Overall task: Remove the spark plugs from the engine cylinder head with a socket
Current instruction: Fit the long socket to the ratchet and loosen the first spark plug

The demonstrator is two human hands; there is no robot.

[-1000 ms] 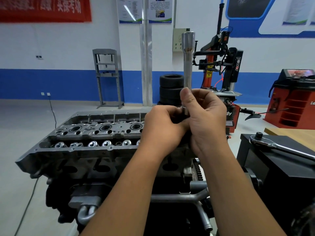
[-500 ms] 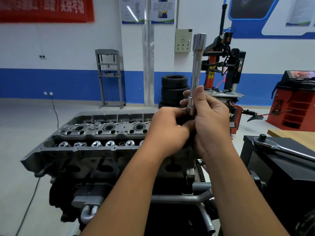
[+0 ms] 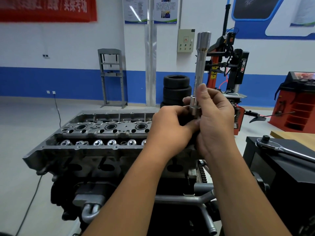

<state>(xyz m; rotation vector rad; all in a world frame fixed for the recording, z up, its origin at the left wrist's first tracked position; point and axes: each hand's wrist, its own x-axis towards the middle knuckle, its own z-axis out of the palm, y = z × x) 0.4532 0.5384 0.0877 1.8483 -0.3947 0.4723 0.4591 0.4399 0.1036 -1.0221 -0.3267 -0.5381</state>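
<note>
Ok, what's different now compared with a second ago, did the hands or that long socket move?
The long socket has slid up out of the grip: a wider collar low on it, hidden a second ago, now shows above the left hand. The right hand still holds it upright, thumb on the shaft. What the left hand grips beneath is hidden. The cylinder head and the ratchet on the black box look unmoved.

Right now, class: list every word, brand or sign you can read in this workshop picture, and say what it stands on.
"power": on the black arm of the tyre changer.
Red banner: large pale characters, too blurred to read.
Two wall posters: print too small.
Wall control box: red mark, unreadable.
</note>
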